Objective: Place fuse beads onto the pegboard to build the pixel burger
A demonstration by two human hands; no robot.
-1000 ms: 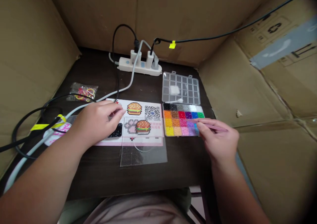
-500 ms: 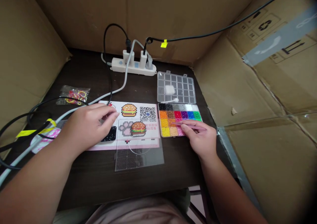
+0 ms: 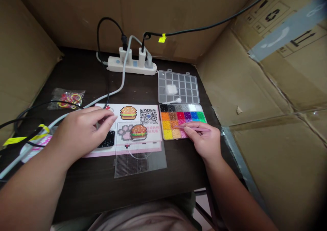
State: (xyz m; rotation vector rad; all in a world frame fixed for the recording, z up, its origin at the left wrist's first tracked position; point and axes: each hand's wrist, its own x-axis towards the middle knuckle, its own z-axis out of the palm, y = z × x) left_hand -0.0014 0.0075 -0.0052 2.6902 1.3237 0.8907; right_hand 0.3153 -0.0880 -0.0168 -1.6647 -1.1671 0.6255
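Observation:
My right hand (image 3: 204, 140) pinches pink tweezers (image 3: 194, 128) whose tip reaches into the orange cells of the bead tray (image 3: 182, 121), a clear box of many coloured beads. My left hand (image 3: 81, 130) rests on the pattern sheet (image 3: 133, 117), fingers curled with their tips pressing the paper near a small red picture. A clear pegboard (image 3: 139, 154) lies over the sheet's lower half, with a bead burger (image 3: 138, 131) on it beside a pink paw print.
The tray's open clear lid (image 3: 178, 87) lies behind it. A white power strip (image 3: 131, 64) with plugs and cables sits at the back. A bag of coloured rings (image 3: 67, 98) lies left. Cardboard walls enclose the dark table (image 3: 153, 183) on three sides.
My right hand with the tweezers moved left along the bead tray, from the pink and purple cells to the orange ones. The left hand stayed on the sheet. The view shifted slightly.

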